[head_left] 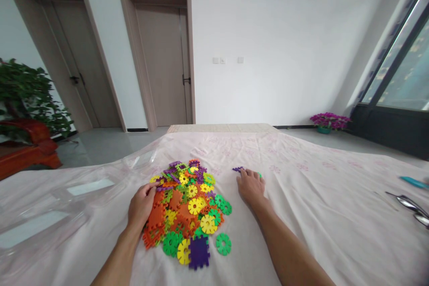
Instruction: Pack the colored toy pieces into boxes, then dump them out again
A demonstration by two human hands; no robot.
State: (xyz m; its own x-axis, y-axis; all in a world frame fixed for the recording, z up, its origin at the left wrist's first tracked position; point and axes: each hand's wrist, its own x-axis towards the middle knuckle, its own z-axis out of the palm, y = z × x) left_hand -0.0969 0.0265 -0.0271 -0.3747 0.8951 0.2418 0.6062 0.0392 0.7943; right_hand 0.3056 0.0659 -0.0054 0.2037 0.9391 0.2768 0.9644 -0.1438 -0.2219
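A heap of plastic interlocking building pieces (184, 203) lies on the cloth, with orange, green and purple notched squares mixed with yellow and green slotted discs. At its left edge, my left hand (142, 203) is closed, thumb and fingers pinching at a thin purple piece (164, 189). To the right of the heap, my right hand (250, 185) is low over the cloth, its fingers bent together on a purple notched piece (238, 169). A bit of a green piece (259, 175) shows beside those fingers, the rest hidden. Closest to me lie a dark purple square (199, 252) and a green disc (223, 244).
Clear plastic containers (80, 196) lie on the left of the pale flowered cloth (301, 205). At the right edge are scissors (410, 205) and a blue object (414, 182). Beyond the table stand a red wooden chair (30, 147) and a potted magenta plant (330, 120).
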